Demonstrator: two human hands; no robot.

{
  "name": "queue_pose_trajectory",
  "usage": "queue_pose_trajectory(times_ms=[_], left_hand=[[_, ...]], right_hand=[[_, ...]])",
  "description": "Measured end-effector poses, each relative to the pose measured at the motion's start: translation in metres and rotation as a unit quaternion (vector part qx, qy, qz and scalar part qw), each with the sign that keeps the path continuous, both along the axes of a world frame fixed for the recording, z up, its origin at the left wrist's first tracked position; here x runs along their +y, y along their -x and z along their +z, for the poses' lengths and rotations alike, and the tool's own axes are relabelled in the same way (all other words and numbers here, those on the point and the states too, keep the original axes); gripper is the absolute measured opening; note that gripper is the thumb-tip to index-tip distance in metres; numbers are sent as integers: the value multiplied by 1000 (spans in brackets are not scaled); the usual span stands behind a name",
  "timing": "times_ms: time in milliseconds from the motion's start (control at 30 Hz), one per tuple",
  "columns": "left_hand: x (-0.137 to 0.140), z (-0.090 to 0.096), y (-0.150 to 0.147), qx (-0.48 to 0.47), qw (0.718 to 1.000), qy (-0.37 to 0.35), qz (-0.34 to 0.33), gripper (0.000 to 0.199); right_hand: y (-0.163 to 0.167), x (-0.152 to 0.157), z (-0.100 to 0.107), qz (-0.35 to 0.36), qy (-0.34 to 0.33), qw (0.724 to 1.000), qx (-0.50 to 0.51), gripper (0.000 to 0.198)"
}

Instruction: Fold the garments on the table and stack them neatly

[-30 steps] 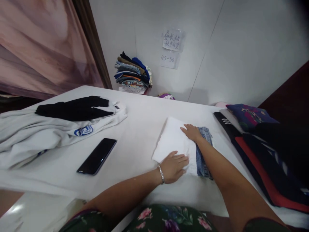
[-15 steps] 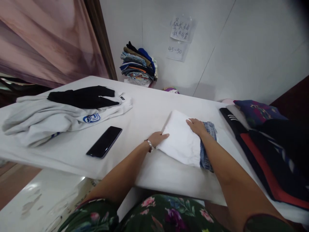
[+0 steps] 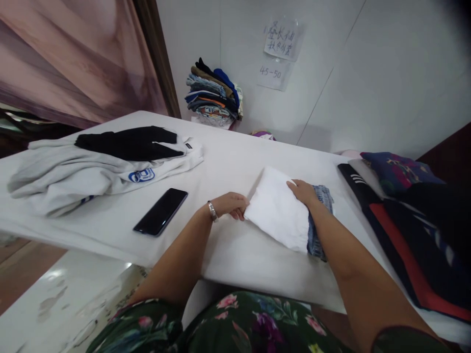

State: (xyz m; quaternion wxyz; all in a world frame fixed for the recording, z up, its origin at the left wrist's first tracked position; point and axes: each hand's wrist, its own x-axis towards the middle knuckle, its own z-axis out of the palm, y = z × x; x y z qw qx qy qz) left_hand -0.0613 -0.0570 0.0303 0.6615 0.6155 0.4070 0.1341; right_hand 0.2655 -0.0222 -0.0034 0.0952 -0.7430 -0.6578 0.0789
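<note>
Folded white cloth garment (image 3: 277,211) lies on white-covered table (image 3: 228,264), blue denim piece (image 3: 317,240) jutting from its right edge. Left hand (image 3: 230,203) pinches garment's left corner; right hand (image 3: 302,191) rests on its right side, can't tell if gripping. Left of both hands: 1 flat black rectangular smartphone (image 3: 161,212), 1 crumpled grey-and-black fabric top (image 3: 91,171).

A dark green cloth garment with a floral print (image 3: 206,331) covers the torso, patterned with pink blossoms (image 3: 227,301), a large deep-purple bloom (image 3: 268,329), bluish-green leaves and a touch of yellow. The left sleeve (image 3: 147,321) repeats the flowers; the visible right sleeve (image 3: 408,341) looks plain dark green. A shiny silver-coloured band bracelet (image 3: 212,211) circles the wrist of the left hand (image 3: 228,204).
</note>
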Motion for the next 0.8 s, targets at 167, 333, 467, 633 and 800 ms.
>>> queue_pose_trajectory(times_ms=[167,333,467,633,800], left_hand=[[-25,-12,16,-41,995,-88,9,70],[-60,-32,2,126,940,-314,45,68],[-67,-30,-17,243,881,-398,76,48],[-56,-21,-21,390,814,-429,18,24],[-53,-28,-10,445,789,-419,-62,27]], right_hand=[[-1,1,-1,-5,4,1000,4,53],[-1,2,-2,-7,7,1000,7,53],[-1,2,-2,-7,5,1000,6,53],[0,0,-1,-9,1,1000,7,53],[2,-2,-1,-5,0,1000,11,53]])
